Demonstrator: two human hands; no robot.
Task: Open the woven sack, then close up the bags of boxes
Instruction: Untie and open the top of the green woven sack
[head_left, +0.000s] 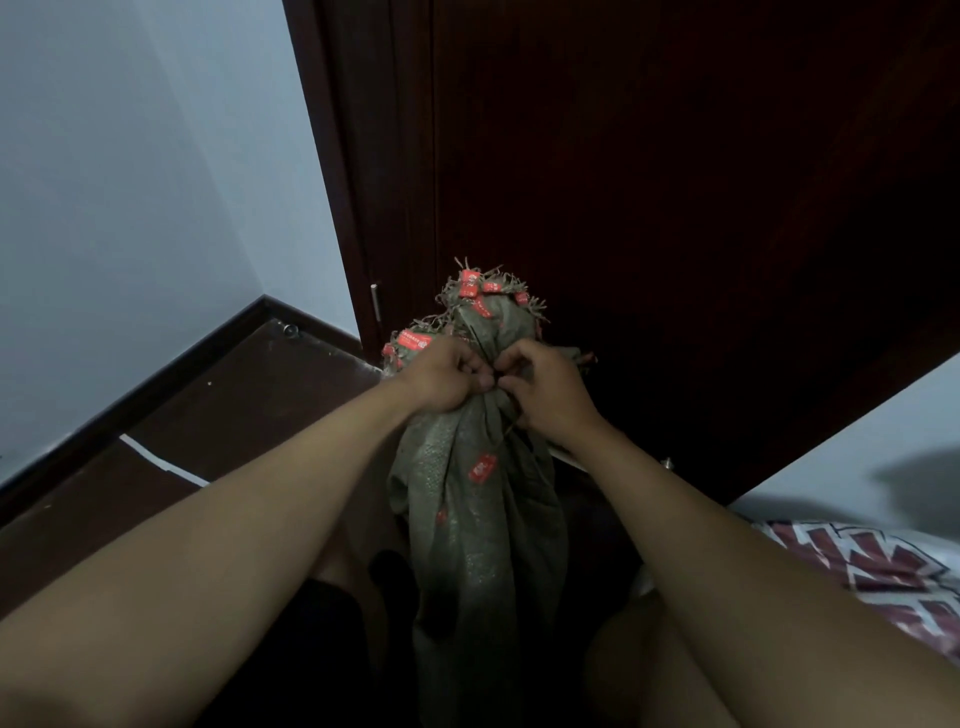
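Leftmost stands a pale wall (130, 182), meeting a dark wooden floor (218, 410) along a black skirting board (156, 371). One small round doorstop (289, 329) sits on the floor near the corner. Next comes the left hand (449, 376), its grip closed with curled fingers pinching the gathered neck of the one woven sack (485, 525). That sack is grey-green with red printed patches, and it stands upright in the middle, between the person's legs, its body hanging below both hands and its frayed mouth (485, 293) bunched up above them. The tied neck lies right between the two hands, where thumbs and fingertips meet. Just beside the left hand, the right hand (548, 392) also has a closed grip, fingers curled and pinching the neck of the sack from the other side; what exactly it pinches, a tie or the weave, is too small to tell. Behind the sack rises one dark red-brown door (675, 182), with a hinge (375, 301) at its left edge. Far right, a patterned red-and-white cloth (883, 566) lies at the lower edge.
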